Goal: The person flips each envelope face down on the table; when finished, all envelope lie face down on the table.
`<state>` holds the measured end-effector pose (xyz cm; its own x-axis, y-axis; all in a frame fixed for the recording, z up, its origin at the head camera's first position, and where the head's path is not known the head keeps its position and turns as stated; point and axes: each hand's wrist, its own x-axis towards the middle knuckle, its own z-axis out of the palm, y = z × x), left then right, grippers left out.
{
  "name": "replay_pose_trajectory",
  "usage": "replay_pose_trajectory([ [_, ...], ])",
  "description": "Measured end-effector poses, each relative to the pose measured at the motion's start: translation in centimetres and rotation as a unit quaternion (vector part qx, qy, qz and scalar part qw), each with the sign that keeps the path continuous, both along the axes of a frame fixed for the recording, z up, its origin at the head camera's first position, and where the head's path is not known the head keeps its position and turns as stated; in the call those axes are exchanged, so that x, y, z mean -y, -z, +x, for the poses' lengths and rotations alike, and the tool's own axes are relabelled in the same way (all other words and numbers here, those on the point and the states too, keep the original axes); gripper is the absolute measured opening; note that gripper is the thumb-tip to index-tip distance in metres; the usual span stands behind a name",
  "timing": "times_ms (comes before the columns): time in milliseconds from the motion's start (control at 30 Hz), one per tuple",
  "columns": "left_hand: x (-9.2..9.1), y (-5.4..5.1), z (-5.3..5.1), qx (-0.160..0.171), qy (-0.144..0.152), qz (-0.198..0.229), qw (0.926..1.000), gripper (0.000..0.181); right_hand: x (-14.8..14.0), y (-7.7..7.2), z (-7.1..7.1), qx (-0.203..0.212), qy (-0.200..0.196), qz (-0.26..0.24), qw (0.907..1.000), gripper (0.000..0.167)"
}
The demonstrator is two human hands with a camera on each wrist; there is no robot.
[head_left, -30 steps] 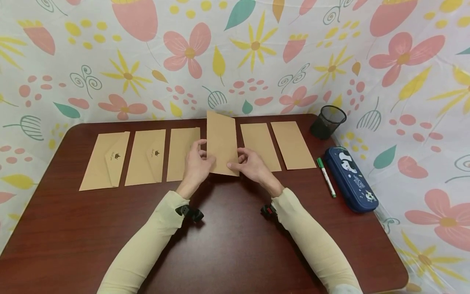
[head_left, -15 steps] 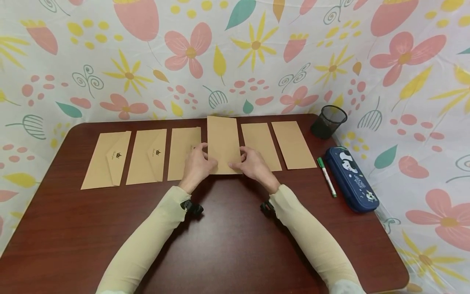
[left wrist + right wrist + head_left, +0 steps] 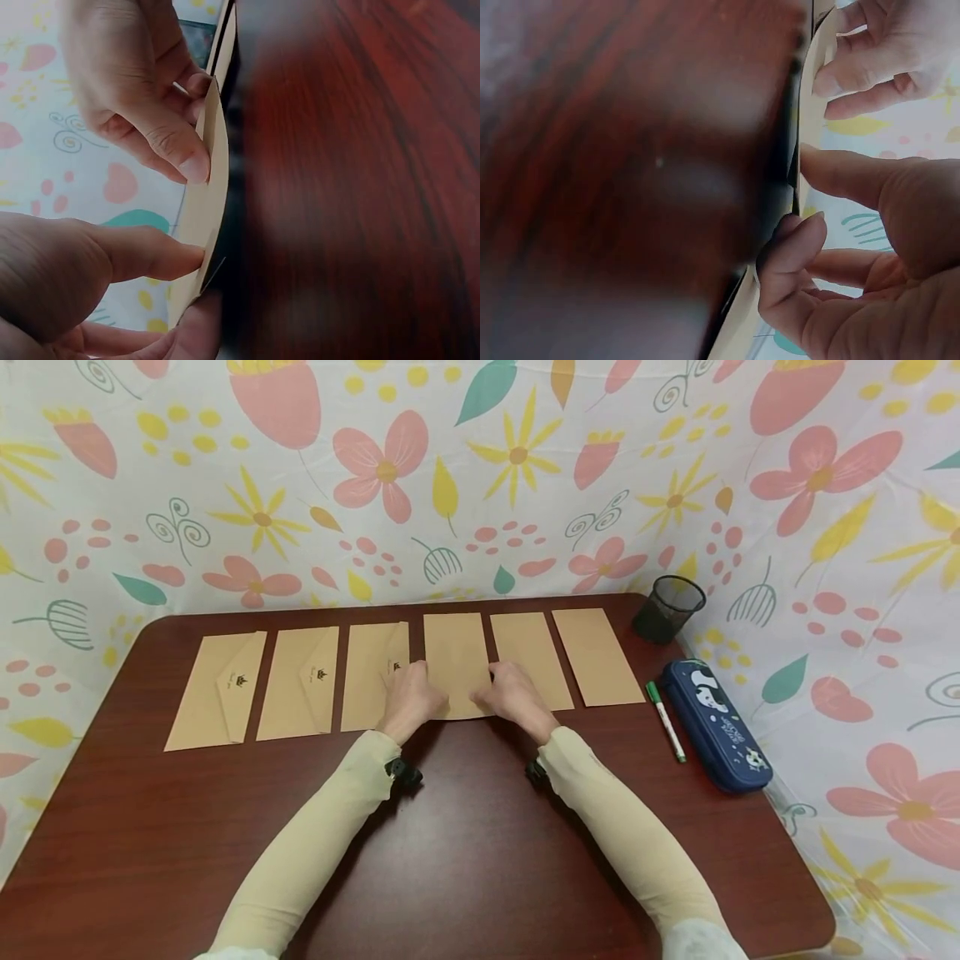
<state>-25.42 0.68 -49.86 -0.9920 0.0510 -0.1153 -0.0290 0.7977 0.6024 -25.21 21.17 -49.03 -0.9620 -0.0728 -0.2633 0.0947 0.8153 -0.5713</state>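
Observation:
A plain brown envelope (image 3: 455, 652) lies in the row of envelopes, its near edge lifted slightly off the table. At its near left corner, my left hand (image 3: 412, 700) pinches it, thumb on top and fingers beneath. My right hand (image 3: 516, 697) grips the near right corner the same way. Seen edge-on in the left wrist view, the envelope (image 3: 218, 165) bows a little between the thumbs. In the right wrist view a curled finger (image 3: 787, 255) shows at its underside. Another envelope (image 3: 367, 681) with a flap lies left of it, partly covered by my left hand.
Two flap-side envelopes with crown prints (image 3: 213, 693) (image 3: 296, 689) lie farther left. Two plain envelopes (image 3: 528, 647) (image 3: 598, 656) lie to the right. Beyond them are a green-capped marker (image 3: 666, 722), a blue pencil case (image 3: 716, 727) and a black mesh pen cup (image 3: 667, 610). A patterned curtain (image 3: 480, 485) borders the table.
Both hands have lowered the envelope from a raised, tilted position down into the row between its neighbours. The other envelopes stay in place.

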Motion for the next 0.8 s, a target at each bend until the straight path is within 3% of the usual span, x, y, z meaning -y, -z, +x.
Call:
replay_pose_trajectory([
  [133, -0.1, 0.2, -0.3, -0.001, 0.016, -0.023, 0.9996, 0.006, 0.1, 1.4, -1.0, 0.001, -0.001, 0.026, 0.9997, 0.043],
  [367, -0.1, 0.6, -0.7, -0.007, 0.028, -0.036, 0.9989, 0.027, 0.6, 1.7, -1.3, 0.000, 0.001, 0.065, 0.9979, 0.030],
  [667, -0.5, 0.6, -1.0, -0.013, 0.048, -0.079, 0.9956, 0.030, 0.7, 2.0, -1.4, -0.028, -0.010, 0.093, 0.9952, 0.028],
  [800, -0.4, 0.4, -0.6, -0.019, 0.044, -0.083, 0.9954, 0.024, 1.0, 1.8, -0.7, -0.050, -0.010, 0.069, 0.9963, 0.024],
])
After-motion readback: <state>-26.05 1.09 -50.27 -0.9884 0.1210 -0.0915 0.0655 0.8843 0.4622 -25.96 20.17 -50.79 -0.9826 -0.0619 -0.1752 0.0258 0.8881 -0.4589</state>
